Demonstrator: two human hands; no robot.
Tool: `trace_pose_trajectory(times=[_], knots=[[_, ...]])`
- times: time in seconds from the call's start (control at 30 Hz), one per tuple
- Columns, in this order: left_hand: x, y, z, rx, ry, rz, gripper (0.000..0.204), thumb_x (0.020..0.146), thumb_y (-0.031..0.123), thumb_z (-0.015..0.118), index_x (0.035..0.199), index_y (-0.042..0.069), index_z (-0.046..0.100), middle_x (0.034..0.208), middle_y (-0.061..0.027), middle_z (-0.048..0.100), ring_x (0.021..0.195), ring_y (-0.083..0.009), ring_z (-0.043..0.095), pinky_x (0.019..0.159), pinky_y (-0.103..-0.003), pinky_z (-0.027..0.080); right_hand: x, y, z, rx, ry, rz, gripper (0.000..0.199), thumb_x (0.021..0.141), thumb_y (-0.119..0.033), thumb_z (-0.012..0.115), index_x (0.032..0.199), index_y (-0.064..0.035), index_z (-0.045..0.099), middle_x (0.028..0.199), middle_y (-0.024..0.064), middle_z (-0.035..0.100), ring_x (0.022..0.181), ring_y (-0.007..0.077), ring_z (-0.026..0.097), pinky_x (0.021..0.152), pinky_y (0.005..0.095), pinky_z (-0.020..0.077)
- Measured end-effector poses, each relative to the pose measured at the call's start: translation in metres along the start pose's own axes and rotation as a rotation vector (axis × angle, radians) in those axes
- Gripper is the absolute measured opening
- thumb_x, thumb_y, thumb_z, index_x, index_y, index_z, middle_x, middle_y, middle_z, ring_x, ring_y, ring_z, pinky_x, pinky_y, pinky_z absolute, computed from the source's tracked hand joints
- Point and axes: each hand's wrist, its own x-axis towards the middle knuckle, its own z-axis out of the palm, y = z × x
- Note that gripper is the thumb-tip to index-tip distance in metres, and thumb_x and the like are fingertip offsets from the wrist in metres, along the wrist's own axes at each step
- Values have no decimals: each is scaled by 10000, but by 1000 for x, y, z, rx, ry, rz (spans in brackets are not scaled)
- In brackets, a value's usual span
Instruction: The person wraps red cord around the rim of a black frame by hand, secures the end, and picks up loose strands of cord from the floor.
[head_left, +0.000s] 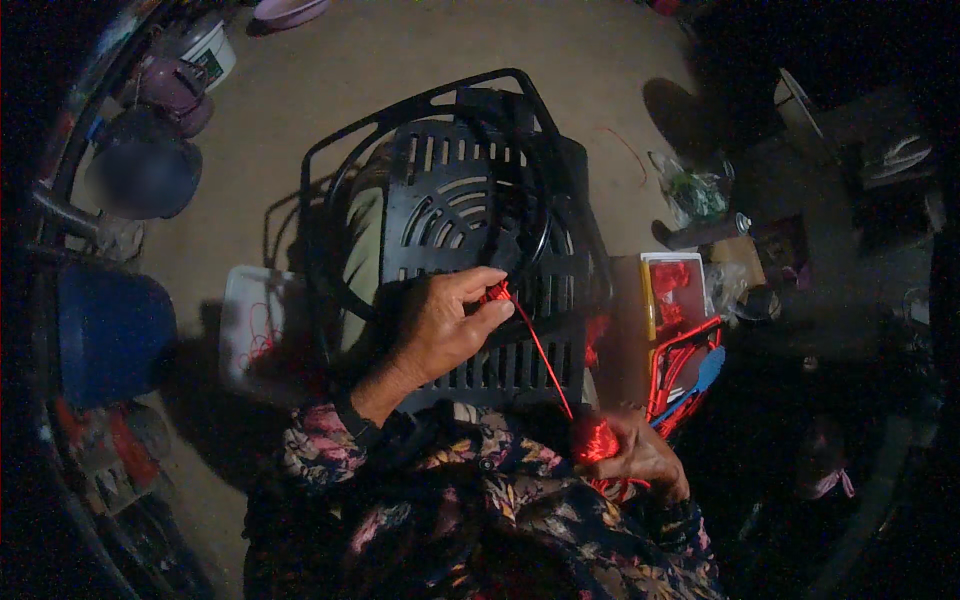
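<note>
My left hand (445,320) is closed, its thumb and fingers pinching a small bundle of red cord (496,291) over the black slatted plastic seat (450,150). From that bundle a single red strand (543,352) runs taut down to the right. There my right hand (640,455) is wrapped around a bright red wound bunch of cord (595,440), close to my lap. More red cord hangs below the right hand. Shadow hides part of its fingers. A black looped frame (515,72) rises around the seat.
To the right stands a white-rimmed box (690,257) with red cord and a blue-handled tool (709,370). A white tray (240,330) holding loose red strands lies left of the seat. Farther left are a blue bin (115,335) and a white bucket (212,52). A spray can (710,232) lies on the right.
</note>
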Motion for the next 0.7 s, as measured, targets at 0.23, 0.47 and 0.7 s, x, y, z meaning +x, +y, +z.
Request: trace_pose_trajectory(times=[0.23,0.47,0.7], knots=[[4,-1,2,323,-53,-37,315,820,213,695,1017,-26,634,862,-151,684,792,-223,678,713,-328,516,-4,-31,0,-58,41,-88,373,671,-146,833,938,7,623,847,30,630,736,104,574,664,274,459],[-1,-3,8,392,50,27,289,824,217,677,1013,2,639,858,-174,677,785,-318,675,685,-385,518,-14,-60,-16,45,151,-37,476,586,-109,831,1001,7,629,848,23,645,791,91,590,716,268,485],[-7,1,13,431,-68,34,255,810,207,694,972,19,634,838,-172,670,764,-343,665,675,-394,523,-10,-46,-22,212,93,-305,457,550,-133,851,920,17,628,855,49,649,773,102,601,694,258,478]])
